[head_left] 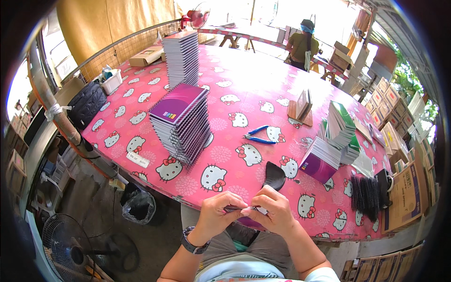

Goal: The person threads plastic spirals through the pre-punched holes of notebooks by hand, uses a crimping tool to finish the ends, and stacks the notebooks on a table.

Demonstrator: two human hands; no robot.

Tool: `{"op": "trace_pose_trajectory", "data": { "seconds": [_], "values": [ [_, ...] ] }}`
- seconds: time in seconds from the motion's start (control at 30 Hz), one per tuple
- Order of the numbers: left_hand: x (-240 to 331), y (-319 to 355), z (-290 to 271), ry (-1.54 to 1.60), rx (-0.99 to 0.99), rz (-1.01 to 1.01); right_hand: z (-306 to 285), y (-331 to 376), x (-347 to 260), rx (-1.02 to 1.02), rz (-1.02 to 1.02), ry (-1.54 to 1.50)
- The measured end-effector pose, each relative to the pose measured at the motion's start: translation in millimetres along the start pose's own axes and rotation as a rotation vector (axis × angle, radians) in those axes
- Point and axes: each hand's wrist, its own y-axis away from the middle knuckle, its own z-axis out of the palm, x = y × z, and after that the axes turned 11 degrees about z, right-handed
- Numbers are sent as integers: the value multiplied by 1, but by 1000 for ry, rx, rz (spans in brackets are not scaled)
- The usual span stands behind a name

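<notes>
At the table's near edge, my left hand (pixel 217 214) and my right hand (pixel 275 212) are close together, thumbs and fingertips pinched. Between them runs a thin dark strip (pixel 233 208), perhaps the edge of a notebook with its coil; the fingers hide most of it. A bit of purple (pixel 252 222) shows just below the fingertips. Beyond my right hand lies a black curved piece (pixel 274 176). Blue-handled pliers (pixel 261 135) rest farther up the table. Left of them stands a stack of purple spiral notebooks (pixel 181 105), coils showing along its side.
A taller notebook stack (pixel 181 58) rises behind. To the right are purple-covered books (pixel 320 160), green-covered books (pixel 340 124), a wooden block stand (pixel 300 110) and black coils (pixel 365 195). A floor fan (pixel 68 249) stands lower left. Another person (pixel 303 44) sits far off.
</notes>
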Motion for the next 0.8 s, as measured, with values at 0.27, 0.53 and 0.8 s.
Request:
{"op": "trace_pose_trajectory", "data": {
  "seconds": [0.27, 0.53, 0.8],
  "values": [
    [-3, -2, -10, -37, 22, -146, 5, -14, -10, -2, -31, 67],
    [1, -23, -29, 161, 96, -123, -9, -98, -24, 299, 222, -466],
    [-14, -144, -155, -460, 627, 60, 43, -263, 10, 382, 143, -264]
  ]
}}
